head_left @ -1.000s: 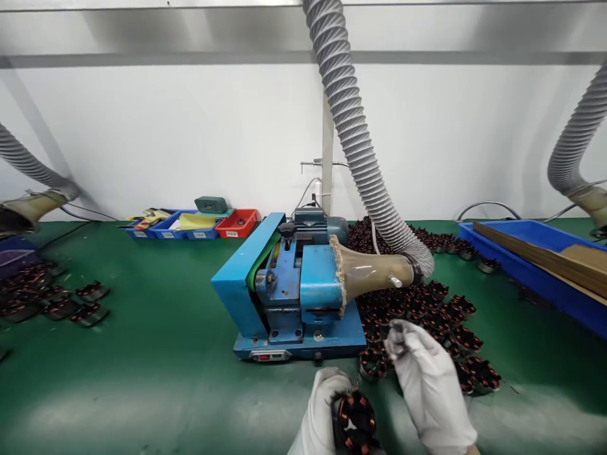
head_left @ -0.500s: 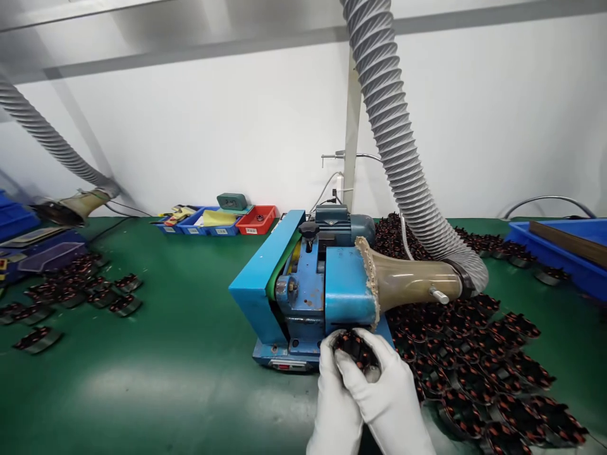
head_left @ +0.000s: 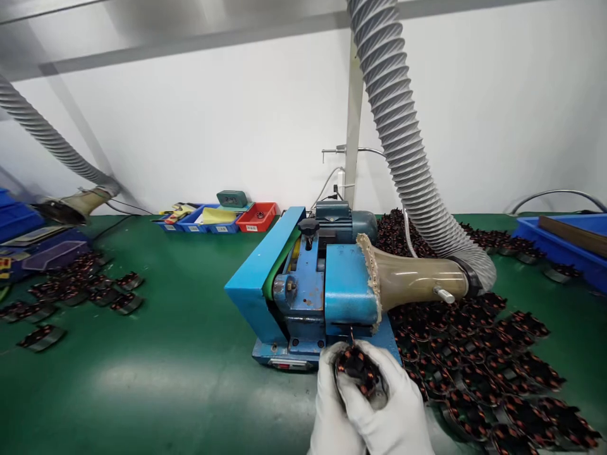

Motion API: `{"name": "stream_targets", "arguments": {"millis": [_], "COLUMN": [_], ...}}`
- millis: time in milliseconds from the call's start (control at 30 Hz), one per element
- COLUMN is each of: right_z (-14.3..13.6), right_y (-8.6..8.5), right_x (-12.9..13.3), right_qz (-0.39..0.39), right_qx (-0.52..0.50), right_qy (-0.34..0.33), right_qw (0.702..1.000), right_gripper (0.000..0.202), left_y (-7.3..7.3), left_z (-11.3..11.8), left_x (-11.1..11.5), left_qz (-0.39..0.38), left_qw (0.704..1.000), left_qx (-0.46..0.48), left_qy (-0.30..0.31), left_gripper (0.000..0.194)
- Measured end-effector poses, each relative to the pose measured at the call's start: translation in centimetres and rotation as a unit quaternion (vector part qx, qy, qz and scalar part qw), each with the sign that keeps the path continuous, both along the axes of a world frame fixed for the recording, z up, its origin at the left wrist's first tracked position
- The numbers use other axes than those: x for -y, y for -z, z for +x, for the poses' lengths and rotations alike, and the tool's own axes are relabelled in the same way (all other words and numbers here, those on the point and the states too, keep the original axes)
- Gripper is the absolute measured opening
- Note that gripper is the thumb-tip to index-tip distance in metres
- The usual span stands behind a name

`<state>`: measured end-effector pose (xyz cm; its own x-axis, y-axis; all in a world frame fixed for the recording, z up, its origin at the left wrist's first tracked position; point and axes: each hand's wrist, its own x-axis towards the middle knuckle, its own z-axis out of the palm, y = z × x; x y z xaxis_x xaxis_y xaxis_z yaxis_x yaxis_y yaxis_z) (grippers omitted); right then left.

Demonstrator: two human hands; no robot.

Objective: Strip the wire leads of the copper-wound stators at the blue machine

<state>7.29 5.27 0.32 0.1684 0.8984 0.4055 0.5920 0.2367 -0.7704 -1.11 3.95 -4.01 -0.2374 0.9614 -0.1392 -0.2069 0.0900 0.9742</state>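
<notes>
Between my two white-gloved hands is a motor stator (head_left: 359, 368), a round metal ring with black plastic and copper windings. My left hand (head_left: 332, 398) grips its left side, and my right hand (head_left: 391, 398) wraps its right side with the thumb across the front. A thin copper-coloured wire end sticks up from its far edge. Just beyond the stator stands a blue belt grinding machine (head_left: 303, 284), whose blue cover (head_left: 348, 284) joins a brownish suction funnel (head_left: 412, 278). The stator's underside is hidden by my fingers.
Many similar stators (head_left: 474, 373) crowd the green table (head_left: 190, 379) right of the machine, with another group (head_left: 76, 287) at left. A ribbed grey hose (head_left: 403, 126) comes down to the funnel. Small bins (head_left: 256, 218) stand at the back; a blue tray (head_left: 569, 249) is at far right.
Both hands have drawn the stator slightly back toward me, away from the machine's cover. The thin wire end now shows above it. The view has shifted a little.
</notes>
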Motion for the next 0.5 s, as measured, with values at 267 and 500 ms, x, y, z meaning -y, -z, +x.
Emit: {"name": "stream_targets", "arguments": {"millis": [267,500], "right_z": [-0.2,0.0], "right_y": [-1.9,1.1], "right_x": [-2.1,1.7], "right_qz": [-0.060,-0.074], "right_qx": [-0.043,-0.123], "right_qy": [-0.015,-0.020], "right_qw": [0.997,0.989], "right_gripper": [0.027,0.034], "left_y": [-3.7,-2.6], "left_z": [0.8,-0.3], "left_x": [-2.4,0.8], "left_qz": [0.016,-0.003], "left_qw": [0.999,0.994], "left_qx": [-0.032,-0.108], "left_qy": [0.001,0.003], "left_gripper": [0.033,0.034]}}
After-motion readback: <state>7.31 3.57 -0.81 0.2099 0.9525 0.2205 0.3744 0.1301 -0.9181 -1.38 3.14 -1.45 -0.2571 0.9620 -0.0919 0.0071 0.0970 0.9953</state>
